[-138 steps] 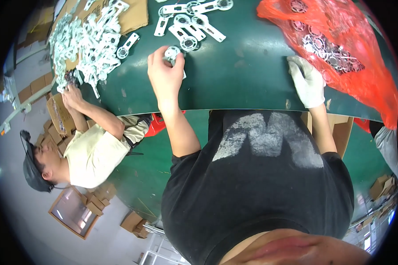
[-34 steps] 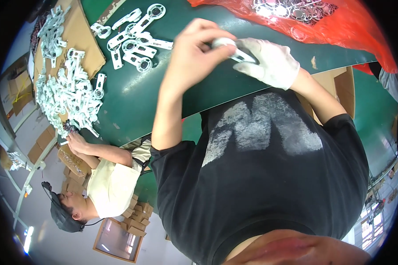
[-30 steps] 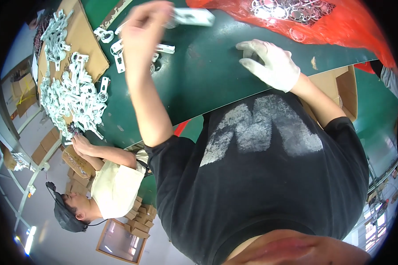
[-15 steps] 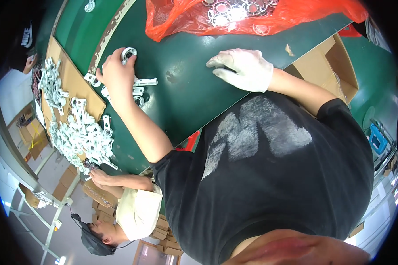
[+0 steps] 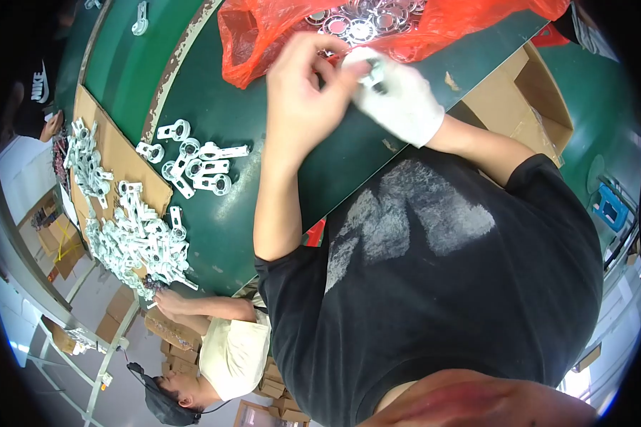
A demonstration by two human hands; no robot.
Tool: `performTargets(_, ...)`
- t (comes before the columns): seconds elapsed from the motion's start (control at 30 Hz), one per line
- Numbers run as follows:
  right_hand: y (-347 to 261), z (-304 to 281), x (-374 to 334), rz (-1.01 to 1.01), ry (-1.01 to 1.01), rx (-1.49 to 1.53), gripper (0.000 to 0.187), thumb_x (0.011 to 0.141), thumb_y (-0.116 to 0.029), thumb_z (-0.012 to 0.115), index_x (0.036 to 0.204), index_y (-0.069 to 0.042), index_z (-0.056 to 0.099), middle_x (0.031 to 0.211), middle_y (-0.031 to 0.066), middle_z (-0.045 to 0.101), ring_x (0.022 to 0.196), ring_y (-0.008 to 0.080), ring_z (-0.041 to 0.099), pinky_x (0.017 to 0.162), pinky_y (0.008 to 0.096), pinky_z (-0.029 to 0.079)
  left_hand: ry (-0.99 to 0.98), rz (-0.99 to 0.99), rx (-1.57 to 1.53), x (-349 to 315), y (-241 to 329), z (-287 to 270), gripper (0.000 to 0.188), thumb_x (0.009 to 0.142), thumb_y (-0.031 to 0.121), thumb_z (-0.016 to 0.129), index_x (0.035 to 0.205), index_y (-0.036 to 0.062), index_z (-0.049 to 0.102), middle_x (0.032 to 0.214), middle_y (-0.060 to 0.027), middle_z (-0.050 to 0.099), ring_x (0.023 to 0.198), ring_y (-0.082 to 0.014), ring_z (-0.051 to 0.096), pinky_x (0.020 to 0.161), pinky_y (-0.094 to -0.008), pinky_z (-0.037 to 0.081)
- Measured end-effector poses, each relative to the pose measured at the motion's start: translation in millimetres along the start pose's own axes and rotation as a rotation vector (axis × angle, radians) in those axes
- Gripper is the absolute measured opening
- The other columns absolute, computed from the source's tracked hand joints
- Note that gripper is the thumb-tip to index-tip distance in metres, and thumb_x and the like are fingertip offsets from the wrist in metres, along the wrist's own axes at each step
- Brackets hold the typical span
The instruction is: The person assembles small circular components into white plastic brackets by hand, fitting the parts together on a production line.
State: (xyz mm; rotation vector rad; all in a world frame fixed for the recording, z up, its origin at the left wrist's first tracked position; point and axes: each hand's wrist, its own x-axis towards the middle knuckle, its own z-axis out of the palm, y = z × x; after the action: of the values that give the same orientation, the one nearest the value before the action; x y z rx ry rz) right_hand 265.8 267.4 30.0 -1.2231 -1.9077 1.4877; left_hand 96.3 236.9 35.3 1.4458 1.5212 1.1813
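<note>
My bare left hand [image 5: 308,96] and my gloved right hand [image 5: 402,103] meet in front of the red bag. Between them is a white ring-ended part [image 5: 374,72], blurred by motion. The right hand's white glove is closed around the part. My left fingers are curled, with the thumb against the same part; its finer shape is hidden by the hands. To the left of my left arm, several similar white parts, each a ring with a short arm [image 5: 210,168], lie loosely grouped on the green table [image 5: 263,196].
A red plastic bag [image 5: 246,43] with shiny ring-shaped pieces [image 5: 360,28] lies at the far edge. On the left, a large heap of white parts [image 5: 139,231] rests on cardboard [image 5: 114,142]. A co-worker's hands [image 5: 171,302] are at that heap. An open cardboard box [image 5: 502,92] stands right.
My left hand has moved right from the small group of white parts to my right hand, bringing a white part. The right glove has closed around it. The view has shifted slightly.
</note>
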Motion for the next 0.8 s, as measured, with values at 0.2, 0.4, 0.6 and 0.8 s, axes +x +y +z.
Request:
performTargets(0.2,37,-31,1,0.069,0.164,-0.057,0.037,0.087,-0.034,0.072,0.118,-0.013,0.07,0.099,0.0108,0.073,0.09,0.0236,0.071,0.084,0.0353,0.055,0.152,0.044,0.795,32,-26,19,0.049,0.08,0.047,0.079,0.109,0.0096,0.068,0.101,-0.0122,0.071,0.092,-0.0342,0.071,0.075,-0.0486,0.057)
performTargets(0.4,35,-41,-3,0.135,0.102,-0.144,0.044,0.087,-0.034,0.07,0.123,-0.01,0.067,0.106,0.0151,0.073,0.098,0.0296,0.071,0.091,0.0374,0.053,0.182,0.074,0.667,24,-32,16,0.046,0.079,0.039,0.081,0.114,0.0117,0.07,0.105,-0.0099,0.071,0.087,-0.0325,0.071,0.074,-0.0445,0.057)
performTargets(0.6,11,-36,0,0.139,0.085,-0.326,0.05,0.086,-0.029,0.068,0.13,-0.005,0.06,0.111,0.0208,0.071,0.107,0.0378,0.069,0.094,0.0412,0.052,0.207,0.177,0.453,-17,-13,-5,0.044,0.073,0.024,0.087,0.111,0.0098,0.069,0.104,-0.0028,0.066,0.076,-0.0177,0.067,0.066,-0.0325,0.056)
performTargets(0.8,-13,-19,9,0.157,-0.478,-0.622,0.042,0.089,-0.043,0.058,0.119,-0.016,0.069,0.099,0.0157,0.074,0.096,0.0356,0.071,0.086,0.0466,0.054,0.309,0.039,0.528,-64,-11,1,0.061,0.06,0.046,0.094,0.088,0.0074,0.056,0.082,-0.004,0.056,0.071,-0.0241,0.061,0.061,-0.0366,0.051)
